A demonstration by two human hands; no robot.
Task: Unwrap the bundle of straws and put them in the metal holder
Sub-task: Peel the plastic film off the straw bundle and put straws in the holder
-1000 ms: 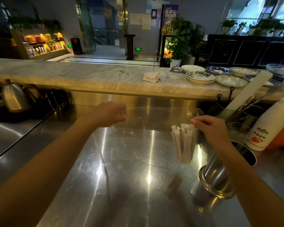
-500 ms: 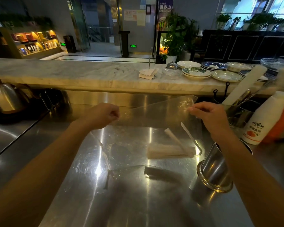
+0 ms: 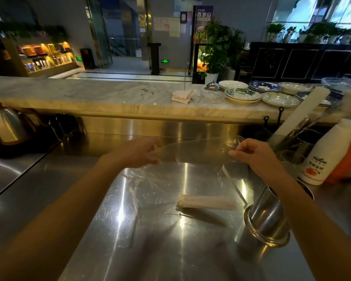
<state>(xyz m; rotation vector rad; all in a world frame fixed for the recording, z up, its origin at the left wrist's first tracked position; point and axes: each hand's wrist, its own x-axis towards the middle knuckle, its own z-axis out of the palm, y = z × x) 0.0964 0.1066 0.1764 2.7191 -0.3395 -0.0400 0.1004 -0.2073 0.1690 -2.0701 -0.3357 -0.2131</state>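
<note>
A clear plastic wrap (image 3: 193,150) is stretched in the air between my two hands. My left hand (image 3: 139,152) pinches its left edge and my right hand (image 3: 251,154) pinches its right edge. Below them, the bundle of paper-wrapped straws (image 3: 207,202) lies flat on the steel counter (image 3: 160,250). One loose straw (image 3: 234,184) slants beside it. The metal holder (image 3: 266,220) stands at the right, under my right forearm, which hides part of its rim.
A white bottle (image 3: 328,155) and an orange one stand at the right behind the holder, with a cup of utensils and a white roll (image 3: 300,112). Plates (image 3: 280,98) sit on the marble ledge (image 3: 89,96). A kettle (image 3: 8,124) is far left.
The straws went from hanging upright under my right hand to lying on the counter. Both hands pulled the clear wrap open, then drew a little closer together.
</note>
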